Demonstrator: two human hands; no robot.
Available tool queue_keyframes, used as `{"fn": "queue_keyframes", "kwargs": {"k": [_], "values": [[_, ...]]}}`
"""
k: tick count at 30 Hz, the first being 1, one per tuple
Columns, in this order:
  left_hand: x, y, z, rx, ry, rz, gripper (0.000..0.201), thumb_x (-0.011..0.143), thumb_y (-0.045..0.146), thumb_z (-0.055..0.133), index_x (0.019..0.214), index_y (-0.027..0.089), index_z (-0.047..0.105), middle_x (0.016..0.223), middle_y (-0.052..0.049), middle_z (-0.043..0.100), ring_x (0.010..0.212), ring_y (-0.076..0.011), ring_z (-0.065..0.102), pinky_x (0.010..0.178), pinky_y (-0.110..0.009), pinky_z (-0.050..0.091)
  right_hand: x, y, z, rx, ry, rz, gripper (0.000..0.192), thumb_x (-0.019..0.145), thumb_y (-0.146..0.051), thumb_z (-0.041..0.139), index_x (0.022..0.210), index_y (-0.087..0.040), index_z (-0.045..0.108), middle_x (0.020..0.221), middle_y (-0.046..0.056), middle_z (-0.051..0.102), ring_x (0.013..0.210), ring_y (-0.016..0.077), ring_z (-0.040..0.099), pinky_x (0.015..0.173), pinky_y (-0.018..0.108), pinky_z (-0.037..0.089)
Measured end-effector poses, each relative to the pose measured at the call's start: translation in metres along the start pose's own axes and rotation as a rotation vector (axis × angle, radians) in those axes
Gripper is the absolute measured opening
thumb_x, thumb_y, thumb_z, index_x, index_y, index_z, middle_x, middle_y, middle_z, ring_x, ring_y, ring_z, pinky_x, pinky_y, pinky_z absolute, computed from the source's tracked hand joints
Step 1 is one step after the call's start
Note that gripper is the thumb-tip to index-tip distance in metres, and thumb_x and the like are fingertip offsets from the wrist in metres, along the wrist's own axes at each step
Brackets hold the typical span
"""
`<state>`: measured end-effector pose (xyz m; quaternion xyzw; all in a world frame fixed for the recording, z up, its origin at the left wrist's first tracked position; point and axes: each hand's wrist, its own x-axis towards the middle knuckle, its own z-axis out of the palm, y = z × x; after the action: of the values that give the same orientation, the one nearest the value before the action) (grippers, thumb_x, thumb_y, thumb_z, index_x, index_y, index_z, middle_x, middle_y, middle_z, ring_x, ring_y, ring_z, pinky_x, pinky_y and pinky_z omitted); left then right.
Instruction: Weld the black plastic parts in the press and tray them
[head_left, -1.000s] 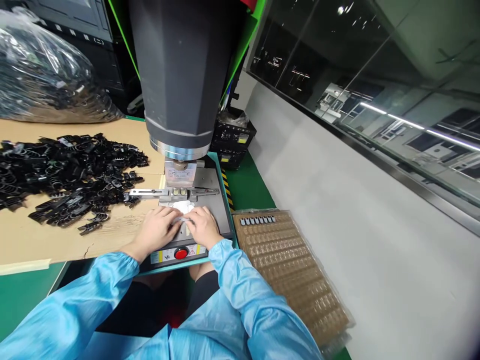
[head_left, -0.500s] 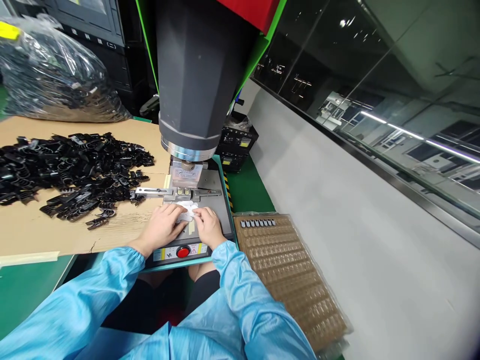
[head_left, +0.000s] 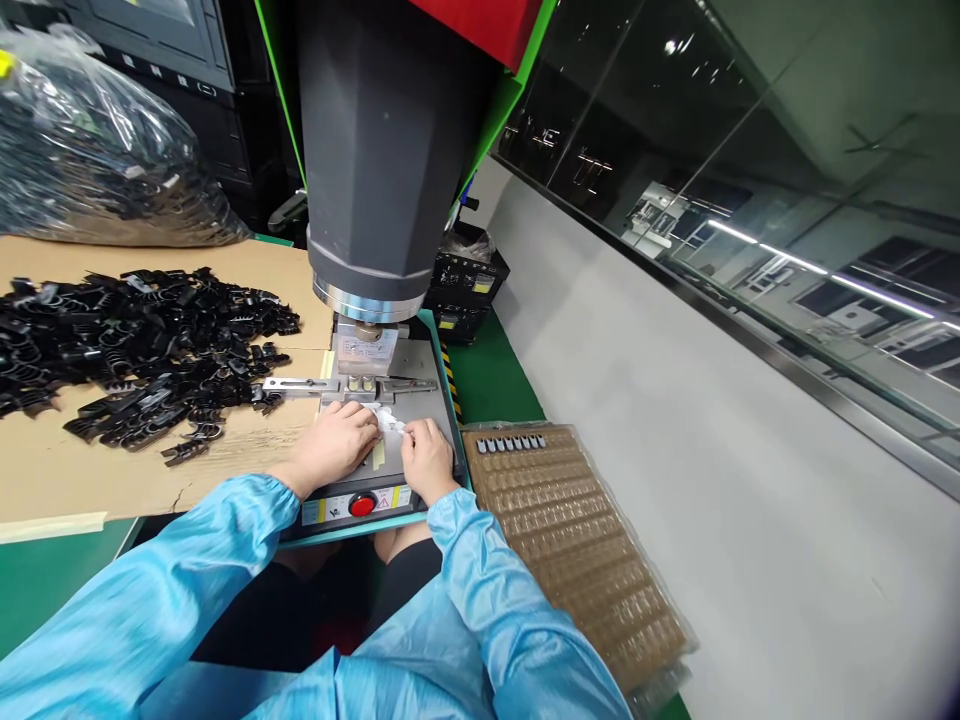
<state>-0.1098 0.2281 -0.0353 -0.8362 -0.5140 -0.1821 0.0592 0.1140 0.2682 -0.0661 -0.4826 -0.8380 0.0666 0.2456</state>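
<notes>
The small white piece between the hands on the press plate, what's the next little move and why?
Probably seat the small white piece into the metal fixture beneath the grey press head. Both hands, left and right, pinch it just short of that fixture.

Left hand [head_left: 335,447] and right hand [head_left: 427,462] close together, fingers curled

The scene is brightly and evenly lit from overhead, and long ceiling tube lights show as white streaks reflected in the dark glass window pane [head_left: 750,200] on the right. Glare glints off the crinkled clear plastic bag [head_left: 97,160] at upper left, while the tall dark grey machine column [head_left: 375,150] casts only a soft shadow onto the grey metal base plate [head_left: 427,400] beneath it. Focus is sharp in the middle, but the wide lens bends straight lines toward the edges, and the lower right corner darkens.
</notes>
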Motion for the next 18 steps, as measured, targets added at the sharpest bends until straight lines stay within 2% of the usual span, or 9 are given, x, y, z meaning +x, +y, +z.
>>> {"fn": "queue_keyframes", "kwargs": {"k": [3,7,9,13,15,18], "values": [[0.001,-0.001,0.002,-0.116,0.045,-0.057,0.032,0.110,0.038,0.050,0.096,0.022,0.074,0.100,-0.012,0.073,0.099,-0.0314,0.062,0.084,-0.048,0.045,0.003,0.005,-0.006,0.006,-0.023,-0.044,0.010,0.106,-0.019,0.058,0.109,-0.023,0.068,0.110,0.006,0.068,0.100,0.0223,0.065,0.090,0.032,0.051],[-0.002,-0.001,0.007,-0.419,0.130,-0.186,0.033,0.108,0.051,0.056,0.100,0.025,0.075,0.106,-0.008,0.077,0.102,-0.0286,0.066,0.095,-0.046,0.049,0.007,0.011,-0.014,0.061,-0.041,-0.135,0.009,0.107,-0.021,0.061,0.104,-0.025,0.070,0.112,0.005,0.065,0.102,0.0207,0.064,0.093,0.032,0.050],[-0.004,0.000,0.008,-0.590,0.168,-0.301,0.036,0.105,0.057,0.058,0.100,0.025,0.075,0.105,-0.006,0.078,0.102,-0.0269,0.067,0.096,-0.043,0.051,0.008,0.014,-0.015,0.077,-0.045,-0.169,0.010,0.107,-0.022,0.062,0.104,-0.025,0.070,0.112,0.005,0.065,0.103,0.0210,0.064,0.094,0.032,0.050],[-0.010,0.000,0.004,-0.881,0.206,-0.561,0.044,0.101,0.067,0.062,0.103,0.025,0.076,0.097,-0.004,0.077,0.088,-0.0223,0.069,0.082,-0.036,0.055,0.012,0.021,-0.014,0.028,-0.051,-0.232,0.011,0.107,-0.021,0.060,0.103,-0.024,0.070,0.110,0.006,0.066,0.106,0.0235,0.061,0.095,0.035,0.049],[-0.016,-0.005,0.003,-0.931,0.240,-0.618,0.047,0.098,0.069,0.066,0.104,0.023,0.075,0.094,-0.004,0.076,0.084,-0.0211,0.068,0.078,-0.034,0.056,0.014,0.026,-0.014,0.003,-0.065,-0.275,0.011,0.105,-0.018,0.060,0.102,-0.024,0.069,0.111,0.006,0.067,0.106,0.0246,0.059,0.096,0.037,0.048],[-0.029,-0.019,0.004,-0.906,0.289,-0.613,0.048,0.094,0.070,0.072,0.103,0.023,0.074,0.093,-0.005,0.076,0.082,-0.0209,0.069,0.079,-0.035,0.057,0.015,0.030,-0.017,0.002,-0.093,-0.294,0.017,0.098,-0.011,0.061,0.103,-0.024,0.070,0.115,0.006,0.069,0.109,0.0255,0.058,0.099,0.038,0.047]]}}
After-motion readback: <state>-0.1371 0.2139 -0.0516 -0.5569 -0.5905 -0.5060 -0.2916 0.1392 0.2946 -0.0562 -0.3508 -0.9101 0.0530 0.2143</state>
